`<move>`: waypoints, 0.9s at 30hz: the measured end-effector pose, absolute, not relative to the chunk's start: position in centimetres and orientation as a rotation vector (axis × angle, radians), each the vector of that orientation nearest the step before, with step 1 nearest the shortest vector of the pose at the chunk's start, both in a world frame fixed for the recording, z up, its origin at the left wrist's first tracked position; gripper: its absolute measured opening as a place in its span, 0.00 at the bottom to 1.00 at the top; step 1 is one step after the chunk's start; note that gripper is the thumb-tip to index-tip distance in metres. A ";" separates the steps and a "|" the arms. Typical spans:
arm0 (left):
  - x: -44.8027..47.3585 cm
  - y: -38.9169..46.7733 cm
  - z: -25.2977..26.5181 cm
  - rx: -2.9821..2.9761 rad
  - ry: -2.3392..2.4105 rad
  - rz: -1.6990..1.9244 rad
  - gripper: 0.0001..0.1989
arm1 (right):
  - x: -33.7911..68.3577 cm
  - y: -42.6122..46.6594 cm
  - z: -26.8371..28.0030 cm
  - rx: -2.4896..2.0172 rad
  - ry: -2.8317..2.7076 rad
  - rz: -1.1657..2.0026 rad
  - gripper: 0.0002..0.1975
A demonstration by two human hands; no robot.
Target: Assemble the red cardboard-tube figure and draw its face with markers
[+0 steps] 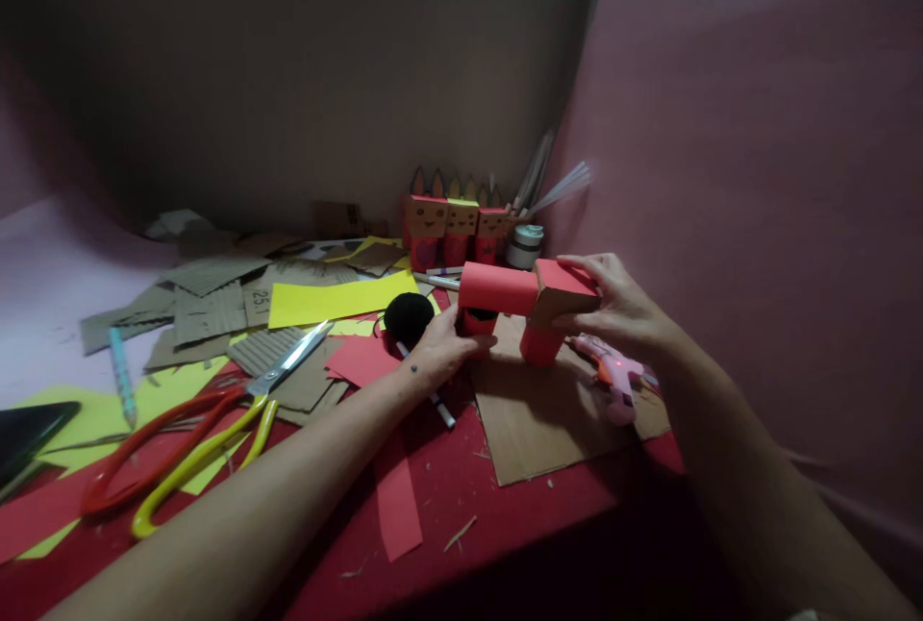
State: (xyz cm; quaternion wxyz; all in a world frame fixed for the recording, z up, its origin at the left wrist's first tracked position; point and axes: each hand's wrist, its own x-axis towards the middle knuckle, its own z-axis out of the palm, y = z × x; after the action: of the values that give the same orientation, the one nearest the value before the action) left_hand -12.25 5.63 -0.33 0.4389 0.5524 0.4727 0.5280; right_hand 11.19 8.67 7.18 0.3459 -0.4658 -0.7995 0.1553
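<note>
Right hand (626,306) grasps red-topped box (563,292) at its right end, red paper strip (499,288) extending toward left hand (441,350), whose grip I can't tell.

This looks like a small craft corner; whether it belongs to a home, a school or a studio cannot be told. At left, the red-covered table (454,467) is strewn with cardboard scraps (209,313) and yellow paper (338,299). Big scissors (266,383) lie at lower left, and a pink glue gun (616,390) right of centre. Box-headed paper figures (431,217) with pointed ears stand in a row at the back, near a white jar (526,244). A plain grey wall (310,54) and a pink surface (757,121), perhaps cloth, enclose the spot.
</note>
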 end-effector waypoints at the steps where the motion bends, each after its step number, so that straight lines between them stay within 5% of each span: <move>1: -12.3 5.5 -0.1 1.381 1.189 1.315 0.14 | 11.2 8.7 7.2 -1.214 -2.057 0.406 0.39; 27: -11.5 3.9 -0.7 1.636 1.142 1.675 0.22 | 0.2 13.3 7.8 -1.523 -1.876 -0.249 0.32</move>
State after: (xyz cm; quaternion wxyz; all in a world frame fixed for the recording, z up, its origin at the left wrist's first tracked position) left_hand -11.49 3.89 -0.67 0.2651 0.6055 0.4227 0.6200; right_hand 0.17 13.33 7.76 0.3489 -0.5876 -0.7238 -0.0960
